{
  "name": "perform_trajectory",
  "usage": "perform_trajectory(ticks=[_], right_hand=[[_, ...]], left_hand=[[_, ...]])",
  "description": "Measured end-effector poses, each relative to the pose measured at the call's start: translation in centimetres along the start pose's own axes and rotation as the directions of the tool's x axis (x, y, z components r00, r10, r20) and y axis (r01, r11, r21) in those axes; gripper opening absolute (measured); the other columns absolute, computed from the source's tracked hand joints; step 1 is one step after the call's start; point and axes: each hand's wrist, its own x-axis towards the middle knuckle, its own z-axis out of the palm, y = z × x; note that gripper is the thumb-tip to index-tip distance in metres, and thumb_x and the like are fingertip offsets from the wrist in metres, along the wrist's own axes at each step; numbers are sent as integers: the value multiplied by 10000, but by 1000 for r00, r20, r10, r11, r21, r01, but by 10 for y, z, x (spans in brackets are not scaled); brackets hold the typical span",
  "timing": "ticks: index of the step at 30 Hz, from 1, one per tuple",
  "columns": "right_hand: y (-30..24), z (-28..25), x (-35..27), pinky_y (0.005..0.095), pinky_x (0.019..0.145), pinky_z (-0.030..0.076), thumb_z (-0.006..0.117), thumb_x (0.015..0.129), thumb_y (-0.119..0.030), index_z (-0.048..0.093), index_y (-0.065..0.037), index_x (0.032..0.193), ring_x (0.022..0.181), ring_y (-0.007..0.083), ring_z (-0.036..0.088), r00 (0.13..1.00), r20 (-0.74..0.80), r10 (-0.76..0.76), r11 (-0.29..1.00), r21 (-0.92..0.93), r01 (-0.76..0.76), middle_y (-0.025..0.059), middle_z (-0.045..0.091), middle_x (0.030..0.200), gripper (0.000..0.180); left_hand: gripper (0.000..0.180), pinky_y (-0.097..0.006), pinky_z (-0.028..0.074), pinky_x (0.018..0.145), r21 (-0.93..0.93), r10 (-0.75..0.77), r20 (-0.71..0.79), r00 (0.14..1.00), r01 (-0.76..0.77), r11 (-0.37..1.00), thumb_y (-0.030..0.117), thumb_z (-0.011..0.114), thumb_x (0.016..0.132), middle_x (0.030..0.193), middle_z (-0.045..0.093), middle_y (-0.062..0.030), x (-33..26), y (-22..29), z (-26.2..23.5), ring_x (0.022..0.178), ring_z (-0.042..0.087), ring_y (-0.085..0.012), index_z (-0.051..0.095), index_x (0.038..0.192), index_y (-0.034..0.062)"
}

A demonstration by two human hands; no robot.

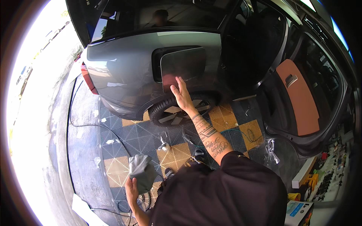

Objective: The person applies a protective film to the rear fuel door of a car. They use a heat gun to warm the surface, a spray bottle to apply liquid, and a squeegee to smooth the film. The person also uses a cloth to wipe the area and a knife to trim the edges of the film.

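My left hand (132, 192) is closed round a folded grey cloth (142, 173), low at the left, above the tiled floor. My right hand (182, 97) reaches forward with its fingers stretched out and nothing in it. Just in front of it is a dark glossy flap (182, 67), swung out from a recess in the grey rear side panel (120, 62) of a car. The fingertips overlap the flap's lower part; whether they touch it I cannot tell. Below the hand is the car's rear wheel (177, 115), partly covered by my forearm.
An open car door (299, 98) with a brown inner panel stands at the right. A cable (107, 128) and a small white object (164, 146) lie on the grey and tan tiles (173, 156). Crumpled clear plastic (271, 152) and a cluttered shelf (328, 177) are at the right.
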Motion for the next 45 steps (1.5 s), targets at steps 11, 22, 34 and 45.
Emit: perform_trajectory(ticks=[11, 22, 34, 45], right_hand=[[-7, 64, 88, 489, 1001, 399, 573, 833, -402, 365, 8, 1422, 1166, 429, 504, 964, 198, 179, 660, -751, 31, 320, 510, 1247, 747], [-25, 69, 120, 516, 1144, 202, 522, 830, -266, 371, 12, 1422, 1387, 486, 246, 774, 201, 600, 689, -621, -373, 316, 372, 1433, 672], [24, -90, -267, 454, 1039, 405, 548, 934, -506, 294, 32, 1453, 1255, 402, 487, 867, 434, 246, 842, 348, -413, 304, 368, 1438, 790], [14, -214, -21, 360, 1154, 201, 336, 982, -579, 319, -94, 1484, 1432, 298, 237, 992, 120, -30, 888, 460, -29, 147, 236, 1556, 698]], left_hand=[[371, -452, 428, 712, 152, 62, 66, 996, -71, 986, 319, 493, 990, 830, 594, -241, -3, -62, -12, 793, 575, -395, 551, 1017, -47], [323, -407, 390, 626, 39, 66, -136, 989, -61, 997, 270, 484, 993, 712, 521, -167, -84, -11, 18, 648, 478, -295, 513, 914, -43], [324, -254, 424, 711, -347, 23, 222, 975, 57, 936, 284, 446, 1025, 810, 577, -13, -127, 74, 159, 771, 491, -83, 569, 1015, -16], [342, -259, 443, 748, -373, 99, 302, 948, 21, 928, 270, 447, 1025, 871, 604, -31, -76, 117, 201, 825, 530, -96, 569, 1101, -40]])
